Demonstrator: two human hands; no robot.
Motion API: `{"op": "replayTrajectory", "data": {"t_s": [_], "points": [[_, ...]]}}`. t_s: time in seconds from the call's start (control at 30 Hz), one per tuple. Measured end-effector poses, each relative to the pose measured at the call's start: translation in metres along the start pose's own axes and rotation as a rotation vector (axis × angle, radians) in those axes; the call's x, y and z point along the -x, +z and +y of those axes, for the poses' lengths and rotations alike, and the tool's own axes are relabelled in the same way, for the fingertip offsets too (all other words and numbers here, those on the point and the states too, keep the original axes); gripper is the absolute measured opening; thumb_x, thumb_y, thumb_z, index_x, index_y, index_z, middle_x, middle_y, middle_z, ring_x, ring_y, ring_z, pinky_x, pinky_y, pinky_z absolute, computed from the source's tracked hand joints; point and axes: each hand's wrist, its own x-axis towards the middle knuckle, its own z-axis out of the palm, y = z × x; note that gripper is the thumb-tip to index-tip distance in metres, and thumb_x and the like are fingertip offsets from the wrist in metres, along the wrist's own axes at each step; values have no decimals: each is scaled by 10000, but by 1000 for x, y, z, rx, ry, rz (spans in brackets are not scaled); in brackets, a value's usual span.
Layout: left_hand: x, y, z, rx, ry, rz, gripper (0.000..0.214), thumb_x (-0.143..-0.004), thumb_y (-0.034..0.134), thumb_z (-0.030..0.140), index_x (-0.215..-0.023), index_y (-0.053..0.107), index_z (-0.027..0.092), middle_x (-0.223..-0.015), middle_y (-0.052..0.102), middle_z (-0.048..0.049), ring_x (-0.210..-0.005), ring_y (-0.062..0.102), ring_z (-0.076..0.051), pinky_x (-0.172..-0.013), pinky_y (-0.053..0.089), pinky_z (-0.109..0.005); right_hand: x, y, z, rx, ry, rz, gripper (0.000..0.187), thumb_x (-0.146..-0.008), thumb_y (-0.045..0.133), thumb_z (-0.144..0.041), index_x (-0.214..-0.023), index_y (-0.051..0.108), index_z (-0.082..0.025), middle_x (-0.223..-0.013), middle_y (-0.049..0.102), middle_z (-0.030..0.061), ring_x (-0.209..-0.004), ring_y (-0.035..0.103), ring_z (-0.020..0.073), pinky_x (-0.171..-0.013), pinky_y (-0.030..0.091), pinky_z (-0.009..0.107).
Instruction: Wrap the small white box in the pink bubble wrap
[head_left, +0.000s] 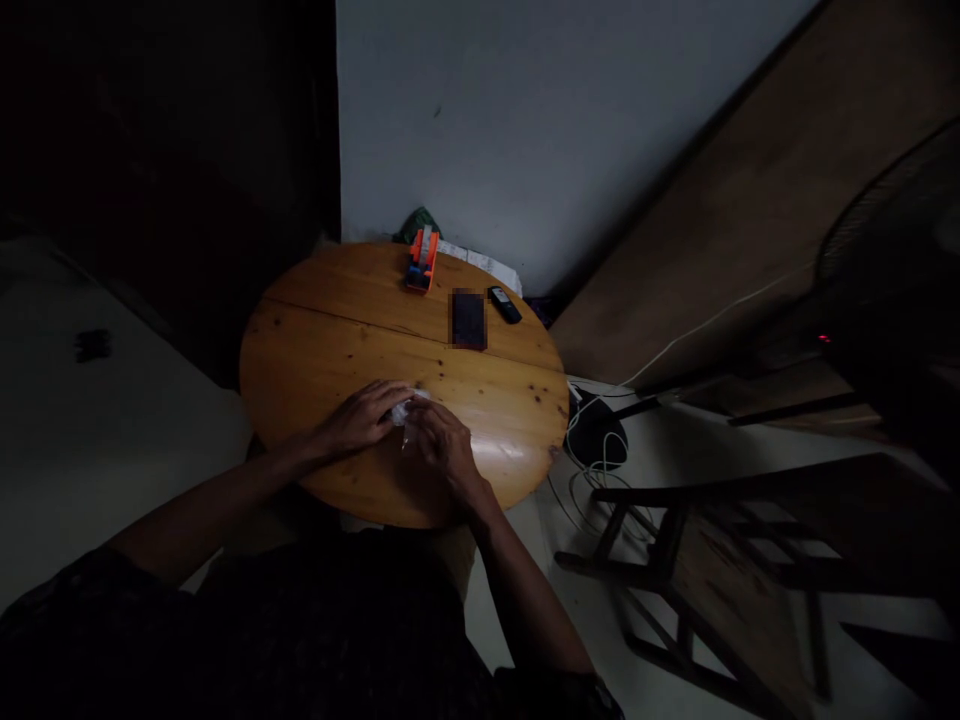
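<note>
On the near half of a round wooden table [330, 340], my left hand [360, 418] and my right hand [444, 448] meet over a small white crumpled thing [407, 408], perhaps paper or plastic. Both hands have their fingers curled onto it and seem to grip it between them. Most of the white thing is hidden under the fingers. Farther back on the table lie a dark phone [469, 319], a small black handset [504, 304] and an orange and grey object [422, 259].
A pale wall stands behind the table, with green cloth [418, 225] and white material at its foot. A wooden chair [705, 560] stands on the right, with cables [592, 470] on the floor beside it. A fan [892, 290] fills the far right.
</note>
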Motion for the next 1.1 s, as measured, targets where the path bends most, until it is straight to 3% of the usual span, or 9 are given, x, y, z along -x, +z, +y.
{"op": "replayTrajectory", "data": {"t_s": [0.17, 0.3, 0.4, 0.47, 0.6, 0.67, 0.77, 0.9, 1.1], "points": [[-22, -16, 17, 350, -380, -52, 347, -844, 590, 431, -969, 737, 143, -873, 735, -49, -806, 676, -207, -714, 535, -292, -30, -16, 8, -292, 310, -11, 206, -919, 579, -316, -1058, 694, -216, -955, 739, 60, -877, 689, 213, -812, 554, 340], [-35, -16, 16, 335, -534, 38, 386, -829, 524, 507, -726, 642, 153, -646, 579, 7, -615, 532, -143, -551, 391, -242, -52, -19, 20, -667, 531, -112, 623, -804, 741, -531, -1307, 572, -204, -916, 685, 39, -848, 655, 201, -753, 539, 322], [-37, -15, 11, 194, -527, 40, 380, -840, 488, 490, -655, 580, 171, -603, 525, 17, -601, 485, -133, -555, 355, -246, -55, -12, 27, -775, 574, -161, 928, -644, 881, -464, -1440, 464, -230, -951, 647, 21, -886, 640, 197, -802, 538, 331], [-37, -18, 9, 110, -510, 24, 414, -868, 467, 501, -642, 585, 175, -606, 546, 4, -618, 501, -144, -590, 381, -260, -55, -6, 31, -785, 589, -148, 981, -603, 905, -426, -1454, 454, -238, -949, 627, 13, -889, 635, 193, -810, 537, 327], [-36, -25, 3, 316, -438, -72, 418, -848, 562, 517, -996, 716, 157, -932, 733, -70, -878, 660, -226, -773, 503, -306, -56, -5, 37, -777, 622, -103, 961, -625, 891, -433, -1456, 455, -226, -971, 645, 24, -916, 647, 204, -854, 532, 341], [-35, -23, -2, 469, -431, -105, 632, -767, 685, 478, -1303, 619, 149, -1214, 708, -119, -1084, 664, -275, -905, 523, -355, -58, -8, 41, -795, 620, -115, 925, -658, 869, -454, -1452, 456, -221, -1010, 670, 43, -939, 653, 216, -875, 528, 355], [-33, -15, -8, 517, -441, -62, 932, -673, 772, 384, -1499, 428, 122, -1449, 563, -183, -1271, 584, -315, -1065, 466, -418, -61, -13, 50, -822, 583, -164, 826, -704, 827, -482, -1409, 500, -202, -1064, 689, 66, -977, 656, 227, -905, 521, 365], [-32, -4, -10, 592, -435, -8, 977, -704, 745, 361, -1550, 329, 107, -1446, 551, -197, -1280, 577, -303, -1100, 446, -438, -65, -15, 61, -767, 540, -192, 711, -708, 811, -459, -1320, 576, -182, -993, 691, 48, -935, 657, 216, -873, 529, 350], [-32, 0, -8, 620, -436, 56, 996, -717, 744, 346, -1570, 282, 119, -1312, 636, -153, -1138, 647, -256, -1035, 489, -414, -79, -15, 70, -628, 477, -83, 544, -724, 792, -443, -1183, 634, -200, -934, 708, 42, -848, 661, 185, -781, 530, 325]]}}
